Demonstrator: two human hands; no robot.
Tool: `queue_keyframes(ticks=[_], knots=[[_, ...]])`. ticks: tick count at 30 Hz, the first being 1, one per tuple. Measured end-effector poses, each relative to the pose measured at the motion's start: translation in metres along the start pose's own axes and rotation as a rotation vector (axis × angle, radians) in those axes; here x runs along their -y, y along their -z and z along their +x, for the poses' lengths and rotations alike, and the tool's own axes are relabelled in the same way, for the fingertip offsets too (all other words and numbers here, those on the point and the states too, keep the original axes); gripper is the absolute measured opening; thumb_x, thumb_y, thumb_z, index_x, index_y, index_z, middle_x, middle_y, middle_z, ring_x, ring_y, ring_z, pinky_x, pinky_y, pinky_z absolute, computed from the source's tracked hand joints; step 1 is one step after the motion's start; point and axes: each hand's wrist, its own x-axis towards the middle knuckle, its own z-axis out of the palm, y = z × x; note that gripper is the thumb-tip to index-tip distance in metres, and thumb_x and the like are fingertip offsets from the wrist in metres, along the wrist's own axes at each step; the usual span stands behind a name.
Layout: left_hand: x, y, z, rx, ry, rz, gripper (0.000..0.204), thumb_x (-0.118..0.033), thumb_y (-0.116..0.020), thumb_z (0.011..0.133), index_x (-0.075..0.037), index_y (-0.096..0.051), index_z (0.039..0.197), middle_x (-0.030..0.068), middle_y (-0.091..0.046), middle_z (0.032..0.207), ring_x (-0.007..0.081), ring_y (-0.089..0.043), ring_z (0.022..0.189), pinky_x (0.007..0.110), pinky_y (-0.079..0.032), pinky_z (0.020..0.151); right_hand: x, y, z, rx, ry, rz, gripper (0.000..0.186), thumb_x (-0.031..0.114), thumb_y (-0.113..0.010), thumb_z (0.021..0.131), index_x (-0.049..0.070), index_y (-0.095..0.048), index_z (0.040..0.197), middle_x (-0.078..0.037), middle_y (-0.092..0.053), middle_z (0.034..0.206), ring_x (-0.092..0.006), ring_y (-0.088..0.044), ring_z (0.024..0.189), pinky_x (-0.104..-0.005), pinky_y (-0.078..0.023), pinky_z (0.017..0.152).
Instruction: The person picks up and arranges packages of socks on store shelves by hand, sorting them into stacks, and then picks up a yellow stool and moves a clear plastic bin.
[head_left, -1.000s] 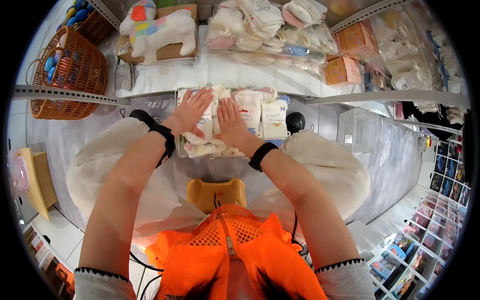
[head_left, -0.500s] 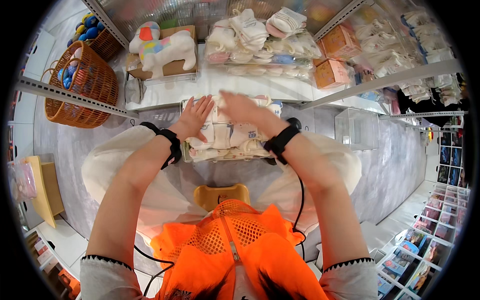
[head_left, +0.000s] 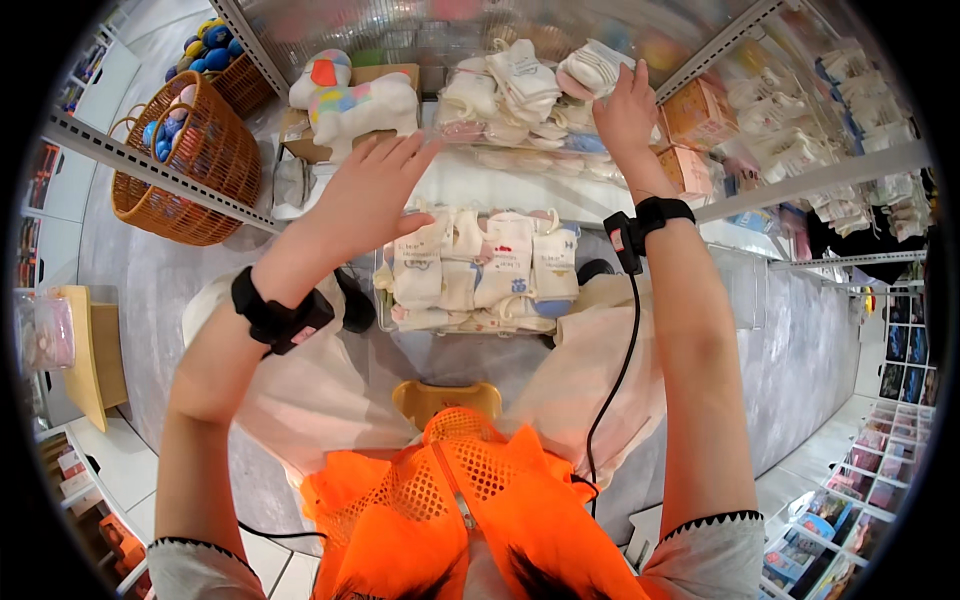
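Observation:
Cream socks with small coloured prints [head_left: 480,265] lie in rows in a clear bin [head_left: 382,315] on the floor between my knees. My left hand [head_left: 365,195] hovers left of that bin, fingers stretched out, thumb apart, holding nothing. Up at the shelf, my right hand [head_left: 628,115] reaches to a folded bundle of white socks [head_left: 597,68] on top of a sock pile. Its fingers are spread at the bundle's right edge; whether they touch it is hard to see. More loose white socks [head_left: 525,85] are heaped beside the bundle.
A white toy dog with coloured patches [head_left: 362,105] stands on the shelf's left. Orange boxes [head_left: 700,115] sit right of the sock pile. Wicker baskets of balls [head_left: 170,200] stand at far left. Slotted metal posts [head_left: 155,170] flank the shelf. A yellow stool [head_left: 420,400] shows below me.
Both hands have lifted off the socks in the bin. My right hand has gone up and right to the shelf pile; my left has drawn back and up.

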Motion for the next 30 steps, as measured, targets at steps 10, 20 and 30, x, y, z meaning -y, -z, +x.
queue_keyframes(ticks=[10,20,30], knots=[[0.013,-0.002,0.005,0.062,0.012,-0.086,0.066,-0.019,-0.068,0.07,-0.004,-0.036,0.126,0.0143,-0.049,0.119,0.0298,-0.049,0.106,0.037,-0.039,0.09,-0.027,-0.064,0.032,0.195,-0.079,0.227,0.048,0.015,-0.053,0.076,0.004,-0.045,0.122,-0.018,-0.043,0.125,-0.0361,-0.046,0.107,-0.0416,-0.041,0.087],[0.011,-0.006,0.005,0.133,-0.002,-0.116,0.065,-0.019,-0.067,0.071,-0.005,-0.036,0.126,0.0145,-0.051,0.116,0.0305,-0.051,0.103,0.038,-0.04,0.087,-0.048,-0.056,0.053,0.226,-0.861,1.517,0.03,0.007,-0.056,0.083,0.002,-0.05,0.111,-0.007,-0.058,0.093,-0.0188,-0.06,0.077,-0.0291,-0.05,0.06],[0.009,0.004,0.018,0.076,0.093,-0.242,0.058,-0.023,-0.062,0.078,-0.005,-0.035,0.126,0.0172,-0.051,0.115,0.0326,-0.05,0.103,0.039,-0.042,0.084,-0.064,0.019,0.08,0.138,-0.781,1.752,0.026,0.023,-0.048,0.09,-0.001,-0.046,0.102,-0.011,-0.054,0.094,-0.0274,-0.059,0.087,-0.0338,-0.048,0.075]])
